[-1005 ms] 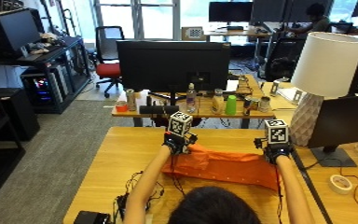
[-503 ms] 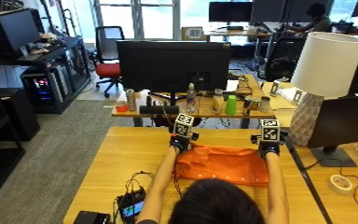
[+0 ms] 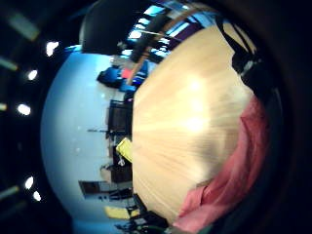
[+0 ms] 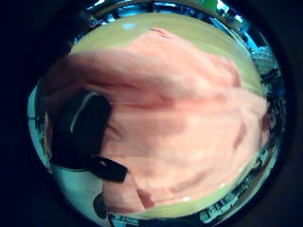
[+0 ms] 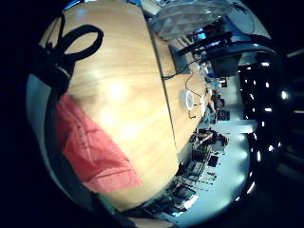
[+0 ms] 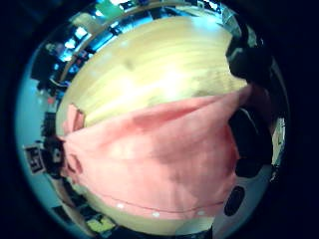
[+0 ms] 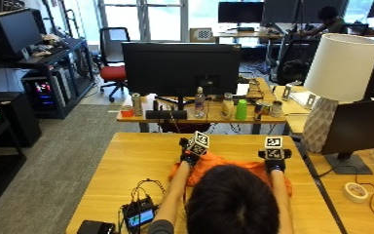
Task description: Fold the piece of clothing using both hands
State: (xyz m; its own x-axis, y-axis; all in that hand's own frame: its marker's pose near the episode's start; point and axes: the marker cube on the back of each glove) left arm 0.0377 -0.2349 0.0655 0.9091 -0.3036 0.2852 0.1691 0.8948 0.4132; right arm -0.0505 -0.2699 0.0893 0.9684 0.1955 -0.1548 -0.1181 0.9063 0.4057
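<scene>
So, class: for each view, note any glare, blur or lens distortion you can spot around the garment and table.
Outside view: the person's head hides most of the garment; the window behind is bright. Left little-finger view: glare patches on the table, its edges bowed, garment smeared. Right little-finger view: glare on the wood too, the table's edge curved. Thumb views: the cloth bulges with the lens, and the fingers look soft.

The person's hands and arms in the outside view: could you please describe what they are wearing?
Both the left hand and the right hand wear black gloves. The forearms show no sleeves from wrist to elbow; the head hides the upper arms, so what is worn there cannot be told.
</scene>
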